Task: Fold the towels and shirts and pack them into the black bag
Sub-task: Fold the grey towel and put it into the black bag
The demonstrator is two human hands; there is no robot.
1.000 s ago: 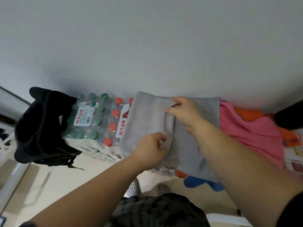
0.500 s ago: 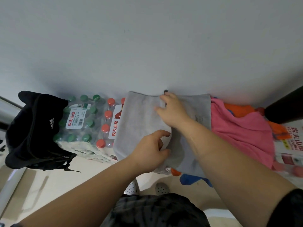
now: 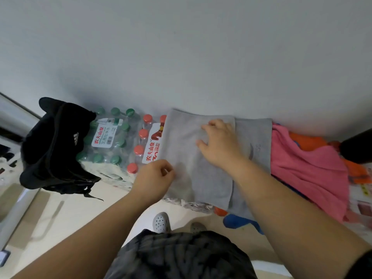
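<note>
A grey towel [image 3: 187, 150] lies folded over on top of shrink-wrapped packs of water bottles, against the wall. My right hand [image 3: 219, 146] presses flat on the upper fold with spread fingers. My left hand [image 3: 155, 176] pinches the towel's near left edge with curled fingers. To the right lies a pink cloth [image 3: 306, 170] over an orange cloth [image 3: 310, 141]. A blue cloth [image 3: 237, 221] hangs below the towel. The black bag [image 3: 54, 146] with a white logo sits at the left, on the edge of the bottle packs.
Bottle packs with green caps [image 3: 112, 137] and red caps [image 3: 143, 137] sit between bag and towel. A white wall [image 3: 181, 57] rises right behind them. The pale floor [image 3: 66, 214] and my grey shoes [image 3: 161, 222] are below. A dark object [image 3: 358, 146] is at the right edge.
The towel's right part has been folded over to the left. My right hand moved from gripping the fold to pressing flat on it. My left hand shifted left to the towel's edge.
</note>
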